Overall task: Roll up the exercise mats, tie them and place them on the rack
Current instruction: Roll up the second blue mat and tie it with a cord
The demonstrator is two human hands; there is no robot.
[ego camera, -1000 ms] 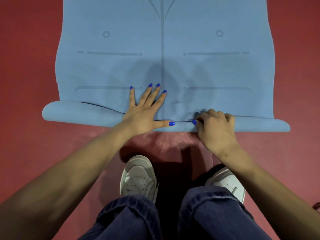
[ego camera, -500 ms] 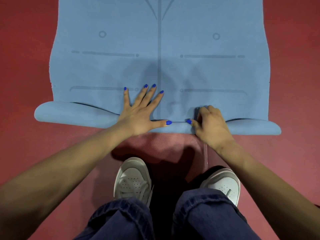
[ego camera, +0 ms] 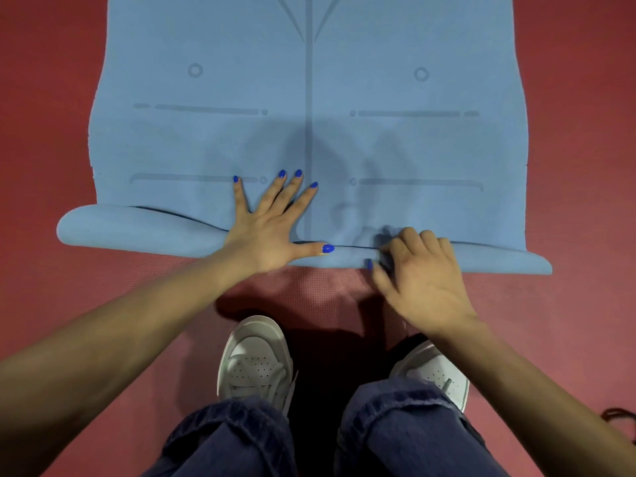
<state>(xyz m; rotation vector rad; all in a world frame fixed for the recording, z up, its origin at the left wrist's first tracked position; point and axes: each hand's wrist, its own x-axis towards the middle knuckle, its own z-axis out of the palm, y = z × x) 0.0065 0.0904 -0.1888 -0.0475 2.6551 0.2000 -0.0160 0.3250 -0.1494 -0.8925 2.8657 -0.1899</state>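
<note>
A blue exercise mat (ego camera: 395, 139) with printed lines and circles lies flat on the red floor and runs off the top of the view. Its near end is turned over into a low roll (ego camera: 137, 228) across the whole width. My left hand (ego camera: 272, 225) lies flat with spread fingers, pressing on the roll and the mat just left of the centre line. My right hand (ego camera: 420, 270) has its fingers curled over the roll's edge, thumb under the near side, gripping the fold right of centre.
Red floor matting (ego camera: 51, 132) surrounds the mat on all sides. My two white sneakers (ego camera: 256, 363) and jeans-clad knees sit just behind the roll. A dark object (ego camera: 619, 416) shows at the right edge.
My right hand has slid slightly right and back along the fold, its thumb dropping to the near side. The left hand stays pressed in the same place. The roll looks the same size.
</note>
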